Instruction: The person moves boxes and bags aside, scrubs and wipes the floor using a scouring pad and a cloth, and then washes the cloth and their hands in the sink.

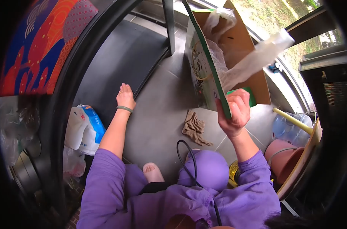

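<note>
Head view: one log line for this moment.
left hand: empty, near black panel | right hand: gripping edge of box | box: open, plastic bag sticking out | rag: on floor

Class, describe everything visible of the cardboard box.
The cardboard box is open, with brown inner walls, green edging and a pale printed outer side bearing a cord loop. Translucent plastic lies inside and sticks out. The box is ahead, near the window, over grey floor tiles; whether its base rests flat is unclear. The right hand grips its near edge.
</note>
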Demonstrator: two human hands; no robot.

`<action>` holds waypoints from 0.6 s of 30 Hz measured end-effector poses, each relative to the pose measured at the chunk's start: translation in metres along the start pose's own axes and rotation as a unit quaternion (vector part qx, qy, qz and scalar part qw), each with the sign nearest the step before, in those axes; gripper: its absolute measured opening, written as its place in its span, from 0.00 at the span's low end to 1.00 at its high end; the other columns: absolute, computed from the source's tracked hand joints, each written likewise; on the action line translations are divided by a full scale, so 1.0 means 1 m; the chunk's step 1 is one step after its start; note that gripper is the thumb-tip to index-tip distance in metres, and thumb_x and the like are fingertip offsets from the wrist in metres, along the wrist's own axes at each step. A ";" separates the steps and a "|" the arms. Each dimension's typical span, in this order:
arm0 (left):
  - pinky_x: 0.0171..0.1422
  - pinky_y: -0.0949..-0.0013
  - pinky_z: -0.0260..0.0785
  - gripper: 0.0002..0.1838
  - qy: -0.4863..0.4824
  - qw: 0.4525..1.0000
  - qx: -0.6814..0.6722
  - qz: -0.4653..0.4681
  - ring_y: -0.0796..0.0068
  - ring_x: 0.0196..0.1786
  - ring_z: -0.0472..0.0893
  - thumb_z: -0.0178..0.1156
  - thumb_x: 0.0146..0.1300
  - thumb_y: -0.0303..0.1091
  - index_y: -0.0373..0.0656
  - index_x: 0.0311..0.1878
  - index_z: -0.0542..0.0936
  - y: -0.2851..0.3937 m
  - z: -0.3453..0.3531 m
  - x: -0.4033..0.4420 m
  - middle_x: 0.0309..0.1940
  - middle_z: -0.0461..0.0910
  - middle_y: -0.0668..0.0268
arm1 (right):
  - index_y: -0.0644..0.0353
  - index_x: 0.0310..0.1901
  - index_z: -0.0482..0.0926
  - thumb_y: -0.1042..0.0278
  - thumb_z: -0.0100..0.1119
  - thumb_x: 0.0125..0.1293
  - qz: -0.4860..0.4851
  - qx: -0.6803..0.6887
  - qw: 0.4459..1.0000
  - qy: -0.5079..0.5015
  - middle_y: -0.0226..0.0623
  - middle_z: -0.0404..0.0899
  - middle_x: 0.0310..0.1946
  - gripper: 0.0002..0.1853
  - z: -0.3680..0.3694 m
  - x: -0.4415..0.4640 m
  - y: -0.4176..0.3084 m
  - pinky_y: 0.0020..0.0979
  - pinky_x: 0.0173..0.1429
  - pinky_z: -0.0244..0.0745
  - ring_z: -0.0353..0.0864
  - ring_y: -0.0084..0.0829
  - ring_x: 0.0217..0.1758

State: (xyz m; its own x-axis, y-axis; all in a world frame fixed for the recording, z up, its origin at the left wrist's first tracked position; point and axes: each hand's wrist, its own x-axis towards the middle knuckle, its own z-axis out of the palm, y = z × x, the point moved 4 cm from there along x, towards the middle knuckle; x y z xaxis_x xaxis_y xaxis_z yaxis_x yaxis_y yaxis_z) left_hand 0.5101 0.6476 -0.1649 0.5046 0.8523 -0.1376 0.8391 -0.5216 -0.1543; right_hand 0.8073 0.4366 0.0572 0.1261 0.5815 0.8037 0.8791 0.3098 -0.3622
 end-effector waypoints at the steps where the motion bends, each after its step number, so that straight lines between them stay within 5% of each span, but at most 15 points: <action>1: 0.62 0.61 0.67 0.39 0.007 1.000 -0.003 0.006 0.51 0.62 0.68 0.67 0.41 0.29 0.28 0.60 0.63 0.001 0.000 -0.002 0.62 0.62 0.42 | 0.62 0.21 0.71 0.84 0.67 0.35 -0.001 -0.006 1.000 -0.001 0.33 0.67 0.19 0.13 0.003 -0.001 -0.009 0.33 0.33 0.65 0.70 0.35 0.25; 6: 0.67 0.63 0.61 0.34 -0.001 1.000 -0.008 -0.002 0.53 0.64 0.68 0.60 0.46 0.26 0.28 0.60 0.65 0.003 -0.006 -0.003 0.62 0.63 0.42 | 0.62 0.26 0.75 0.85 0.66 0.41 -0.033 0.011 0.998 -0.051 0.33 0.73 0.23 0.11 0.009 -0.021 -0.041 0.35 0.34 0.68 0.73 0.34 0.26; 18: 0.65 0.63 0.63 0.40 -0.038 0.999 0.015 0.004 0.54 0.64 0.67 0.67 0.42 0.30 0.29 0.61 0.63 0.002 -0.012 -0.001 0.62 0.63 0.43 | 0.64 0.28 0.74 0.86 0.63 0.42 -0.012 0.016 0.998 -0.056 0.36 0.74 0.24 0.12 -0.018 -0.036 -0.037 0.38 0.36 0.68 0.72 0.37 0.29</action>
State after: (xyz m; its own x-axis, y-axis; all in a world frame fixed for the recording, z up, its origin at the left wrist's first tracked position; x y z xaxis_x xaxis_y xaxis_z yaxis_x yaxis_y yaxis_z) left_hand 0.5137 0.6457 -0.1537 0.4936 0.8433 -0.2127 0.8277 -0.5306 -0.1826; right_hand 0.7781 0.3904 0.0500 0.0514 0.6529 0.7557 0.8662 0.3475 -0.3591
